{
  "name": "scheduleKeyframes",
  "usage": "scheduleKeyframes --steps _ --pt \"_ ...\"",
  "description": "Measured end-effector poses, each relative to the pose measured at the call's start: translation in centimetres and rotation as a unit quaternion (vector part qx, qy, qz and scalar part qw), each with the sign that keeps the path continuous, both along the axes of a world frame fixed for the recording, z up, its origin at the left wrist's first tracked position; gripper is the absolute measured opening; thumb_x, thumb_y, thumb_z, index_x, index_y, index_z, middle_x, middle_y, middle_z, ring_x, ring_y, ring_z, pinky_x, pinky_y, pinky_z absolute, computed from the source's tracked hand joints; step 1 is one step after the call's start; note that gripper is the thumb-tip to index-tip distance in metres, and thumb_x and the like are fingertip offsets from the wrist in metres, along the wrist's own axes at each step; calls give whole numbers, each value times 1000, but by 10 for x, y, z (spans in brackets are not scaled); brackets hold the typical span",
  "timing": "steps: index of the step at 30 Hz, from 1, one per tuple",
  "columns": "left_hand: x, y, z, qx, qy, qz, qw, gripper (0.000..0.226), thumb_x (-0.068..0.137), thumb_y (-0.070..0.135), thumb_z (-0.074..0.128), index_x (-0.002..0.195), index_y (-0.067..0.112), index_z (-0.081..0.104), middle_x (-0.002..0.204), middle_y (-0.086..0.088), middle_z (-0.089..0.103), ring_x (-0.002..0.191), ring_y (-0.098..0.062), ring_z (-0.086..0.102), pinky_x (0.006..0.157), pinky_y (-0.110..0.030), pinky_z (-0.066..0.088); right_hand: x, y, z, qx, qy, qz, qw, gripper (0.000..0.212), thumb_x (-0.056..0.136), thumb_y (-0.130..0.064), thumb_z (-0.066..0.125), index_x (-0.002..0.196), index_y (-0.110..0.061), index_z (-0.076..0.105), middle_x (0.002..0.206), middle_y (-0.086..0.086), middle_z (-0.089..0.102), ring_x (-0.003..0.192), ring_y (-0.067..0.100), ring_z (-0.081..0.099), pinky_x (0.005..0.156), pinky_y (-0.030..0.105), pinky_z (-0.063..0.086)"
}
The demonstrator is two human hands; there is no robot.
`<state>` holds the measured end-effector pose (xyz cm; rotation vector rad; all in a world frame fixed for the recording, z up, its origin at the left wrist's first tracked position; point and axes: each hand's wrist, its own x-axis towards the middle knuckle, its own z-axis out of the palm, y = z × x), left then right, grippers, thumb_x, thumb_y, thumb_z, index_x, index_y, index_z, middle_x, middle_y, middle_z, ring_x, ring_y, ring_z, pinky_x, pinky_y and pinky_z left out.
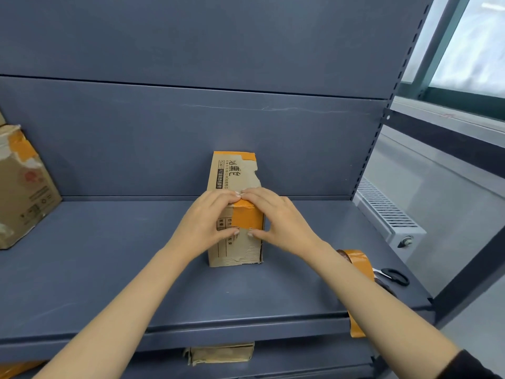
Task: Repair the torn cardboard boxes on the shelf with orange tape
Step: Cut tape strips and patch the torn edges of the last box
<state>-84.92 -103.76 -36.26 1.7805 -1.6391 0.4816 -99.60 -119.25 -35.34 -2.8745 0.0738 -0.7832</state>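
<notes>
A small torn cardboard box [232,173] stands in the middle of the grey shelf [109,269]. An orange tape strip [250,217] wraps over its near top edge and down the front face. My left hand [210,222] and my right hand [276,217] meet on that edge, fingers on top and thumbs on the front face at the strip's lower end, pressing the tape down. More orange tape covers the box's far end [235,155]. The orange tape roll [358,262] lies on the shelf to the right, partly behind my right forearm.
Black-handled scissors [395,276] lie beside the roll near the shelf's right end. A larger taped box [21,187] stands at the left edge. Another torn box [221,354] sits on the lower shelf. A loose orange tape piece [356,328] hangs off the shelf front.
</notes>
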Motion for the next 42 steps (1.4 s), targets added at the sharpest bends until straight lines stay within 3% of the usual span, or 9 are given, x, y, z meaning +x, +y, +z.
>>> scheduleKeyframes --steps 2,6,10,17,26,31,34,38,42 --pt "-2 1 2 -3 8 -2 1000 63 70 32 84 124 15 57 127 2 59 116 -8 45 98 -27 38 -1 3 -2 -4 -3 4 1000 76 80 -35 76 145 -25 39 150 -9 40 139 10 32 103 33 33" --pt "-10 3 12 -56 143 3 988 39 82 42 65 117 26 61 116 21 59 108 6 48 91 -4 33 4 8 7 57 -83 4 995 45 91 -44 60 131 -24 58 132 -10 59 125 8 51 102 35 39" --pt "-11 2 9 -83 152 11 985 24 85 35 62 105 24 69 112 19 62 107 2 52 93 -12 38 9 9 4 4 -190 16 982 27 93 -36 57 107 -19 73 112 -5 71 110 10 61 93 28 41" --pt "-17 -8 -4 -148 95 24 984 24 90 32 56 94 16 74 105 9 70 109 -3 57 95 -18 42 14 9 -6 -25 -244 6 969 13 91 -23 63 92 -15 73 101 -4 72 99 11 63 85 27 44" --pt "-15 -7 -4 -137 79 30 987 26 89 35 56 100 18 72 108 8 69 109 -5 57 92 -20 42 8 1 -9 67 -211 20 975 29 89 -36 62 106 -15 74 111 -4 72 108 9 62 98 22 38" --pt "-16 -9 -3 -141 74 22 987 24 90 31 55 95 15 72 104 6 70 107 -5 56 91 -26 44 11 8 -8 123 -203 19 971 20 90 -29 64 99 -15 74 108 -4 72 107 6 59 99 19 38" --pt "-17 -6 -2 -110 98 26 989 26 91 35 55 109 20 66 114 9 65 113 -4 51 96 -33 46 5 13 -10 191 -180 13 965 24 92 -23 65 115 -16 70 121 -8 65 118 4 54 103 27 44" --pt "-27 2 -3 -129 250 36 959 65 83 22 74 136 36 39 138 22 43 129 3 38 104 -16 33 -7 22 -20 284 -186 -23 941 57 90 -23 69 141 -26 45 147 -11 44 137 3 38 111 16 32" --pt "-41 13 -28 -169 386 70 904 82 79 21 77 144 35 28 145 29 31 137 3 29 108 -15 27 -17 39 -37 382 -156 -84 907 65 90 -28 67 137 -48 27 144 -31 29 139 2 31 111 21 31"
